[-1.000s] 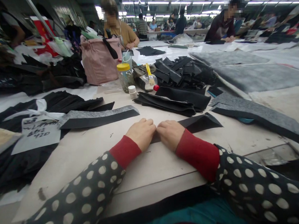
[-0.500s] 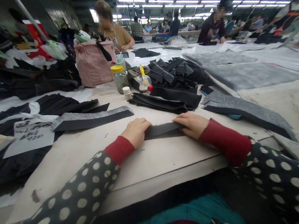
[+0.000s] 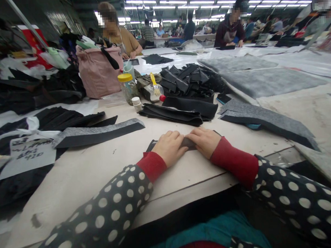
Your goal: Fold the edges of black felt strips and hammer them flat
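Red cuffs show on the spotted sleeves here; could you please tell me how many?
2: the left red cuff, at the wrist of the left hand, and the right red cuff, at the wrist of the right hand. Neither is hidden.

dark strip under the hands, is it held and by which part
Left hand and right hand lie over the dark strip, either side of its middle; gripping or only pressing cannot be told.

The pale worktable (image 3: 115,174) carries a dark fabric strip (image 3: 190,144); beyond it, folded black cloth (image 3: 170,115), a small white bottle (image 3: 136,104) and a yellow-lidded jar (image 3: 129,91); at right, layered grey-and-black pieces (image 3: 265,115).
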`<act>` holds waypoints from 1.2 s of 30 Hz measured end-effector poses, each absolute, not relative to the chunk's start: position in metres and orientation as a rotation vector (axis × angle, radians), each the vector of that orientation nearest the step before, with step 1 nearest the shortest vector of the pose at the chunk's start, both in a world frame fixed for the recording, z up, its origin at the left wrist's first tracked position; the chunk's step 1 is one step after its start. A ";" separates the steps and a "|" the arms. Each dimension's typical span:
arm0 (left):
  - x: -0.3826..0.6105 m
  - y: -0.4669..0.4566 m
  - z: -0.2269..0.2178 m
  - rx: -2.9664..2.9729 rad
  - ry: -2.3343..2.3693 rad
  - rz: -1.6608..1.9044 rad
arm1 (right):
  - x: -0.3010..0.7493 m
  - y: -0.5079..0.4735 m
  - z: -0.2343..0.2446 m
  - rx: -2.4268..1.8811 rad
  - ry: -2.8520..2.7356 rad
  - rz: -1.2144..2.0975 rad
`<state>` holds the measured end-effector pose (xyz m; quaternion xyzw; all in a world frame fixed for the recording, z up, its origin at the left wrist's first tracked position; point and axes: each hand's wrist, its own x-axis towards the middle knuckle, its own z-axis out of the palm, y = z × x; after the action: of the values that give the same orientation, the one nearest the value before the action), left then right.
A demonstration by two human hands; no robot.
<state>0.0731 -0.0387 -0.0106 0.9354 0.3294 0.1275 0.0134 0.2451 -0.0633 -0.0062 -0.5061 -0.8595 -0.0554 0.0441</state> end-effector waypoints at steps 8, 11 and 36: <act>0.073 -0.045 -0.007 2.996 1.014 0.269 | 0.239 -0.072 -0.011 -1.572 -2.658 -0.260; 0.075 -0.048 -0.004 2.998 1.020 0.216 | 0.236 -0.077 -0.010 -1.600 -2.643 -0.251; 0.056 -0.041 0.007 2.967 1.062 0.000 | 0.278 -0.077 -0.002 -1.522 -2.600 -0.196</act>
<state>0.0557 -0.0410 0.0075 0.9415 0.3369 -0.0001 -0.0047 0.2782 -0.0766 -0.0019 -0.5030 -0.8597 -0.0648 0.0611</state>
